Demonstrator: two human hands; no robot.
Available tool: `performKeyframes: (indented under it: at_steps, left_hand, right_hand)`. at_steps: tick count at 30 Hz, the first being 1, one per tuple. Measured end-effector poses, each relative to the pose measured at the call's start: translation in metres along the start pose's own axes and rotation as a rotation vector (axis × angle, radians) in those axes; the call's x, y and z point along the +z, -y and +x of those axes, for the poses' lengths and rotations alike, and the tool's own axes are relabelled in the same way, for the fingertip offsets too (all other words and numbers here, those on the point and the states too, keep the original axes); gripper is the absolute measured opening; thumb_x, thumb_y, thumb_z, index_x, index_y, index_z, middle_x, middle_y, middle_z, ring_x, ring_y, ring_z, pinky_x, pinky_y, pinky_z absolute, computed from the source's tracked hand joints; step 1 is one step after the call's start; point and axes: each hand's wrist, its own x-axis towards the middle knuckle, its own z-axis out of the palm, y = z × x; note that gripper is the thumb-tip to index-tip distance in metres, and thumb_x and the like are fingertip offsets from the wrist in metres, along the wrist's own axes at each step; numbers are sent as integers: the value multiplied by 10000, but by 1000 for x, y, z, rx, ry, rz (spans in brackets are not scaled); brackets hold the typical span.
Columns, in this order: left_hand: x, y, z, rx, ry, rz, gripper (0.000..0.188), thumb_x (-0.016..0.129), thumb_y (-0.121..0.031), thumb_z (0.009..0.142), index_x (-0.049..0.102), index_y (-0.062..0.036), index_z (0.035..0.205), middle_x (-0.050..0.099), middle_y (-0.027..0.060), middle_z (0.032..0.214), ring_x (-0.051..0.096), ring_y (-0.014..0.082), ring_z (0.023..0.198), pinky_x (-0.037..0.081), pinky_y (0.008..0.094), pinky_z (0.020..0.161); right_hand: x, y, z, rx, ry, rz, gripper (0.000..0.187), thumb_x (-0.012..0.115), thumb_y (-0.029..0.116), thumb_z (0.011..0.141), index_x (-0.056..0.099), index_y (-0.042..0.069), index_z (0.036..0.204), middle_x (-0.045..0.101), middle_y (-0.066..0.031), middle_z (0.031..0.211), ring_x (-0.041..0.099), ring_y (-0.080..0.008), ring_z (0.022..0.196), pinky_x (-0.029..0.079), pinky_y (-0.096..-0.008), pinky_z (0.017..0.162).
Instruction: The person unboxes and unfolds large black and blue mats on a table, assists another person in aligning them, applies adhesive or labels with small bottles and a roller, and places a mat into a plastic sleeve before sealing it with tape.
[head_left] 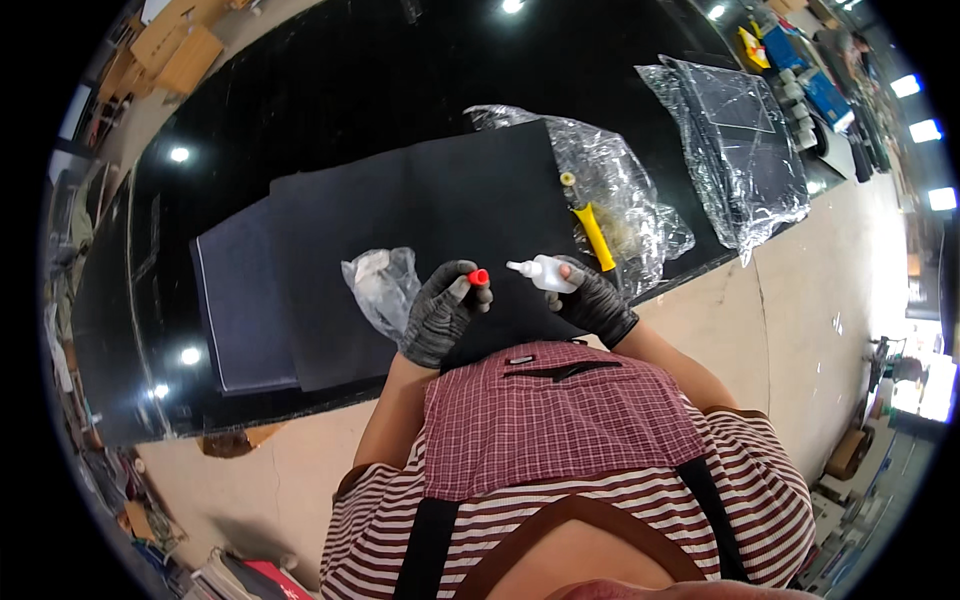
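Observation:
Both of my hands wear dark grey knit gloves. My left hand [440, 312] pinches a small red cap [479, 277] between thumb and fingers. My right hand [594, 300] holds a small white squeeze bottle [544, 273] on its side, its uncapped nozzle pointing left toward the red cap, a short gap between them. Both hands hover over the near edge of dark sheets [400, 240] stacked on a glossy black table [330, 90].
A crumpled clear plastic bag [380, 285] lies just left of my left hand. A yellow-handled tool [594, 235] rests on crinkled clear wrap [630, 200] beside my right hand. Another wrapped dark panel [740, 150] sits at the far right. Concrete floor [830, 290] lies to the right.

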Motion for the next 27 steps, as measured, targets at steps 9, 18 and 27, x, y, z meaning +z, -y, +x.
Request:
performKeyframes:
  at_steps: [9,18,27]
  left_hand:
    - [3,-3,-15,-121,-66,-275,224,518,-249,916,576,-51,1004,584,75,875,585,168,760,489,274,638]
    - [42,3,0,-20,146,896,509,601,-393,855,516,10,1155,610,78,992,563,168,900,440,297,805]
    - [31,25,9,154,-20,841,505,670,-401,809,538,5,1078,597,74,975,561,162,886,445,303,801]
  right_hand:
    - [6,-7,2,62,2,3,445,689,330,795,543,45,1104,580,-54,930,555,-118,725,484,-230,650]
    - [39,-12,9,-44,119,-75,500,683,415,782,534,47,1087,577,-48,912,544,-116,775,468,-233,660]
    - [28,-19,-1,-197,-10,-537,419,723,283,779,585,31,1084,610,-26,953,531,-102,921,436,-267,840]
